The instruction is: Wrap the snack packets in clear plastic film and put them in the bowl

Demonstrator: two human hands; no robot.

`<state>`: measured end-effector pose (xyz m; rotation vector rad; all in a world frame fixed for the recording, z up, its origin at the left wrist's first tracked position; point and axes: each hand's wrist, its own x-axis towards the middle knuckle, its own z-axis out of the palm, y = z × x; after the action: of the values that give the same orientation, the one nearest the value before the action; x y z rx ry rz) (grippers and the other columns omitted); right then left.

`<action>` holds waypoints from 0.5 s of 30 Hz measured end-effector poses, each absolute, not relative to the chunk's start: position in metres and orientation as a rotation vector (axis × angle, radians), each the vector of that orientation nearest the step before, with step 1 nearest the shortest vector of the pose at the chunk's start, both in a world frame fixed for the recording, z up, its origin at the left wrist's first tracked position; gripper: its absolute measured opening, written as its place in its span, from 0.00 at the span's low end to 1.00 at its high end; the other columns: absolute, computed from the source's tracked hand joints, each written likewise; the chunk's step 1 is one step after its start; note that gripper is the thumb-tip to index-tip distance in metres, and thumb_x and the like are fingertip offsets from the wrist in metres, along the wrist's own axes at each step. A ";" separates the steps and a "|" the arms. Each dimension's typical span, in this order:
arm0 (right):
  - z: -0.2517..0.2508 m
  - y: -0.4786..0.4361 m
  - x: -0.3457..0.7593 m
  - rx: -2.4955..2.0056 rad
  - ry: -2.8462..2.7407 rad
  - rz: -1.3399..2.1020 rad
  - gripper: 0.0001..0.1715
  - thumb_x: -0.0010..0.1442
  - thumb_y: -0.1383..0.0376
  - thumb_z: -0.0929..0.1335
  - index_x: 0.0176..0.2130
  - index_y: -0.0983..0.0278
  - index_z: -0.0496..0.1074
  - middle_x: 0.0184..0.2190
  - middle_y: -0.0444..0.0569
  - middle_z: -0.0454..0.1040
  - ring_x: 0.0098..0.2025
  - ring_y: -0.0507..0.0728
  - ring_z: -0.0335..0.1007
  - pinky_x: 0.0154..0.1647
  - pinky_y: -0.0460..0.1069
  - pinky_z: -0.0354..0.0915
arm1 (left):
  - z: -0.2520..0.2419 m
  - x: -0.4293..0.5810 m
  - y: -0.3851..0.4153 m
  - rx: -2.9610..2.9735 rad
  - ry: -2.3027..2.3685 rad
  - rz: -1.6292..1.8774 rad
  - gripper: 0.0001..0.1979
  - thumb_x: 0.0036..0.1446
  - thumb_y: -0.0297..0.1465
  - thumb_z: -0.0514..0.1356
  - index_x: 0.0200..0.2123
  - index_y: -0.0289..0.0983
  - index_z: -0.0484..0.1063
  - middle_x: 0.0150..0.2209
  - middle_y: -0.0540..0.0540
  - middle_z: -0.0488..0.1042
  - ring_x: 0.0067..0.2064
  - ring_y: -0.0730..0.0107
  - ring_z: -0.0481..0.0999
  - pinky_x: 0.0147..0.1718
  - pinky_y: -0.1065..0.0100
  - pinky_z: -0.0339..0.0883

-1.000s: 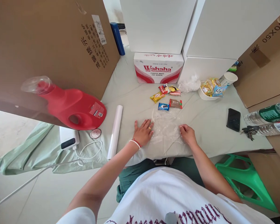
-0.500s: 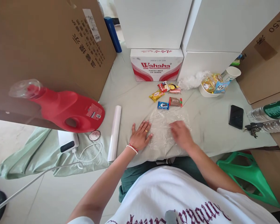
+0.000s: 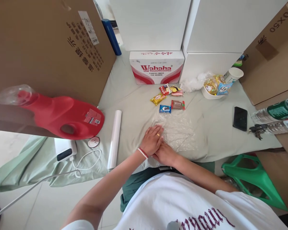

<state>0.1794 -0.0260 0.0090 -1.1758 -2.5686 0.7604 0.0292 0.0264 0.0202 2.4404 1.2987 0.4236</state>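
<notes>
A sheet of clear plastic film (image 3: 179,131) lies crinkled on the cloth in front of me. My left hand (image 3: 152,140), with a ring and a bracelet, rests on the film's left edge, fingers stretched out and holding nothing. Against it is my right hand (image 3: 166,154), its fingers tucked under the left one and mostly hidden. Just beyond the film lie a blue snack packet (image 3: 165,109) and a brown one (image 3: 178,104). Farther back are a yellow packet (image 3: 158,99), a red one (image 3: 164,89) and a pink one (image 3: 177,93).
To the left are a white roll (image 3: 114,139), a red jug (image 3: 69,116) and a power bank (image 3: 65,149) with its cable. A Wahaba-style printed carton (image 3: 157,68) stands behind. On the right are a snack bowl (image 3: 212,95), a phone (image 3: 240,118), keys (image 3: 257,130) and bottles.
My right hand has moved left and toward me across the film, and now meets my left hand. The left hand has shifted slightly right. The view has shifted a little.
</notes>
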 end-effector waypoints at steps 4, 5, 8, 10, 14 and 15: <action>0.014 -0.043 0.184 -1.080 -2.514 0.750 0.28 0.70 0.61 0.70 0.66 0.65 0.72 0.68 0.60 0.68 0.73 0.66 0.57 0.75 0.65 0.56 | 0.010 0.024 0.044 2.351 1.554 0.215 0.29 0.75 0.40 0.42 0.74 0.40 0.59 0.75 0.37 0.57 0.76 0.52 0.56 0.73 0.34 0.38; 0.017 -0.047 0.188 -1.037 -2.490 0.778 0.28 0.71 0.61 0.68 0.66 0.66 0.71 0.68 0.60 0.68 0.73 0.65 0.57 0.75 0.63 0.57 | 0.008 0.020 0.046 2.382 1.548 0.188 0.30 0.75 0.41 0.42 0.75 0.40 0.56 0.76 0.37 0.55 0.77 0.52 0.55 0.73 0.33 0.35; 0.032 -0.033 0.211 -0.970 -2.415 0.874 0.24 0.74 0.60 0.64 0.64 0.64 0.73 0.62 0.56 0.75 0.67 0.61 0.65 0.70 0.58 0.64 | 0.005 0.011 0.044 2.489 1.503 0.153 0.35 0.73 0.45 0.45 0.76 0.36 0.51 0.77 0.34 0.51 0.78 0.50 0.51 0.73 0.32 0.29; 0.045 0.007 0.231 -1.147 -2.357 0.830 0.21 0.74 0.61 0.62 0.61 0.61 0.75 0.56 0.54 0.79 0.60 0.61 0.70 0.64 0.58 0.67 | 0.004 0.009 0.042 2.513 1.494 0.136 0.39 0.71 0.49 0.48 0.77 0.35 0.49 0.77 0.33 0.49 0.78 0.46 0.50 0.73 0.31 0.28; 0.065 0.148 0.265 -1.740 -2.268 0.338 0.23 0.72 0.68 0.60 0.58 0.65 0.77 0.55 0.61 0.77 0.60 0.68 0.66 0.61 0.62 0.65 | 0.005 0.012 0.040 2.494 1.497 0.132 0.44 0.68 0.55 0.51 0.77 0.36 0.48 0.78 0.33 0.48 0.78 0.44 0.49 0.72 0.31 0.26; 0.066 0.184 0.268 -1.777 -2.264 0.230 0.26 0.70 0.71 0.59 0.61 0.66 0.75 0.58 0.62 0.75 0.63 0.69 0.62 0.63 0.63 0.63 | 0.005 0.012 0.040 2.490 1.493 0.134 0.45 0.68 0.56 0.51 0.77 0.37 0.48 0.78 0.33 0.47 0.78 0.44 0.49 0.72 0.31 0.25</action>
<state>0.2677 0.1844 0.0659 -1.7772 -2.2641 0.2301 0.0122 0.0400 0.0050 2.4902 1.4934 0.1337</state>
